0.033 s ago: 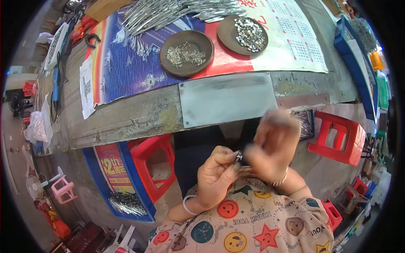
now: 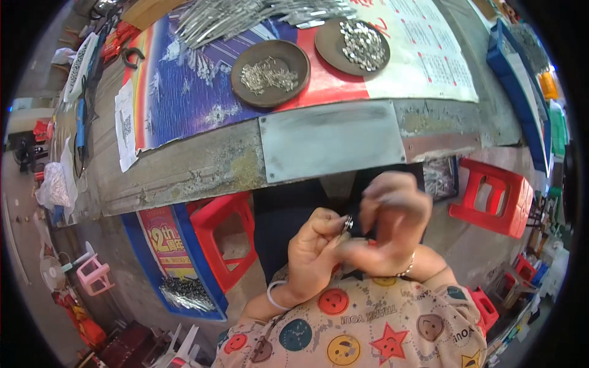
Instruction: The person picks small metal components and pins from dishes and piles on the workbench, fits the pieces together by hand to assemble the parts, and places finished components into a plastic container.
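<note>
Pinching: left hand [image 2: 313, 245], thumb and forefinger pressed together on one small dark, shiny metal part [image 2: 348, 223]; white band [image 2: 277, 295] at the wrist. Location of part: on the wearer's side of the pale metal plate [image 2: 332, 141], above the lap.

Right hand [image 2: 396, 214]: also on the wearer's side of the plate, just beside the left hand, fingers curled, outline blurred; whether its fingertips grip anything cannot be told. Pale beaded bracelet [image 2: 410, 265] at the wrist.

Beyond the plate: one round brown dish [image 2: 248, 58], holding a pile of thin metal pins [image 2: 270, 76]; a second brown dish [image 2: 329, 50], holding small shiny metal pieces [image 2: 363, 47]; farther off, a heap of long silvery metal strips [image 2: 245, 21].

Left of the plate, lower down: one red plastic stool [image 2: 210, 216]; one blue-sided tray [image 2: 197, 264] containing dark and silvery metal pieces [image 2: 186, 294].

Right of the plate: another red plastic stool [image 2: 518, 202].
</note>
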Available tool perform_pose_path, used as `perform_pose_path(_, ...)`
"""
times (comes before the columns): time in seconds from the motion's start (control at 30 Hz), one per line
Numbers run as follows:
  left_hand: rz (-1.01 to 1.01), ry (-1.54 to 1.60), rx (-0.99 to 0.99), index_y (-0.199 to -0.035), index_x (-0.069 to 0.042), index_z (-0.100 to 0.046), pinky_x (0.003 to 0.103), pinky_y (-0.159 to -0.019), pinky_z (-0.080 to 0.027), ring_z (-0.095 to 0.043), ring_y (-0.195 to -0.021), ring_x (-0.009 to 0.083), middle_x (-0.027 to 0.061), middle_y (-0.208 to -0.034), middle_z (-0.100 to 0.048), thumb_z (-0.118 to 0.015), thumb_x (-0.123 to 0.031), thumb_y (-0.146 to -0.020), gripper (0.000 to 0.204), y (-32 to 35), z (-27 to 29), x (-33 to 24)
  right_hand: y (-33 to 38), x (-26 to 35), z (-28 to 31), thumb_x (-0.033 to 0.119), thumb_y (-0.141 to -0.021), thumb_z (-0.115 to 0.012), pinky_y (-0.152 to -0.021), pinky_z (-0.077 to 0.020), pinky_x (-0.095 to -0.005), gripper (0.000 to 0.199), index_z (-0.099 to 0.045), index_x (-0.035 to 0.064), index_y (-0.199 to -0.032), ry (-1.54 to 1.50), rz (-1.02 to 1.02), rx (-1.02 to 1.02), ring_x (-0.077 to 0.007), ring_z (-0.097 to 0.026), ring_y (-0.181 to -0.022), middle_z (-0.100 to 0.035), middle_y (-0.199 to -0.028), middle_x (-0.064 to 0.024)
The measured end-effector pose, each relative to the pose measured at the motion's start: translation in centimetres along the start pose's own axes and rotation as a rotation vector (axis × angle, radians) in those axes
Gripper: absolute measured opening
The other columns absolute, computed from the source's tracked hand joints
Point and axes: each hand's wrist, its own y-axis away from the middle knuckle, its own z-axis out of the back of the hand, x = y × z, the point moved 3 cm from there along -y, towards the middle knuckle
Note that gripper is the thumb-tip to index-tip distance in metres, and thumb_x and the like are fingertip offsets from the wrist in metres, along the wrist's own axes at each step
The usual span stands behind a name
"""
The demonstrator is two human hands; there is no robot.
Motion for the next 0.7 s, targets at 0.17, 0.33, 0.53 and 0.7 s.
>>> perform_pose_path(0.17, 0.019, 0.044, -0.031, -0.107, 0.0, -0.052, 0.019, -0.063, -0.041, -0.048, -0.077, 0.0064, 0.007, -0.106, -0.046, -0.053, 0.009, -0.089, 0.02, 0.1, 0.1, 0.2, 0.1, -2.4, 1.1, 0.007, -0.061, -0.081, -0.048, -0.0341, -0.0195, 0.071, -0.038, 0.0035, -0.118, 0.063, -0.363, -0.259, -0.0065, -0.04, -0.06, -0.046, -0.097, -0.0081)
perform_pose_path(0.33, 0.065, 0.192, -0.099, -0.105, -0.002, -0.052, 0.021, -0.064, -0.043, -0.049, -0.077, 0.0076, 0.006, -0.107, -0.048, -0.053, 0.011, -0.087, 0.023, -0.3, 0.1, 0.3, 0.2, -3.4, 0.8, 0.001, -0.063, -0.075, -0.06, -0.0383, -0.0211, 0.072, -0.035, 0.0052, -0.122, 0.029, -0.554, -0.157, -0.0109, -0.043, -0.073, -0.044, -0.105, -0.0065)
perform_pose_path(0.53, 0.042, 0.21, -0.096, -0.107, -0.004, -0.055, 0.02, -0.068, -0.045, -0.051, -0.08, 0.0082, 0.0069, -0.111, -0.052, -0.054, 0.01, -0.088, 0.023, -0.4, 0.7, 0.2, 0.6, -3.5, 0.3, 0.019, -0.065, -0.086, -0.052, -0.0361, -0.0196, 0.078, -0.034, 0.0031, -0.121, 0.054, -0.43, 0.033, -0.0093, -0.042, -0.065, -0.042, -0.109, -0.0163)
perform_pose_path(0.7, 0.024, 0.116, -0.127, -0.105, -0.007, -0.057, 0.02, -0.054, -0.038, -0.048, -0.07, 0.007, 0.0065, -0.112, -0.054, -0.055, 0.007, -0.089, 0.021, -0.4, 0.8, 0.5, 1.1, -1.9, -0.9, 0.025, -0.067, -0.084, -0.052, -0.0396, -0.0237, 0.063, -0.045, 0.0025, -0.111, 0.045, -0.292, 0.001, -0.0108, -0.041, -0.06, -0.049, -0.103, -0.0105)
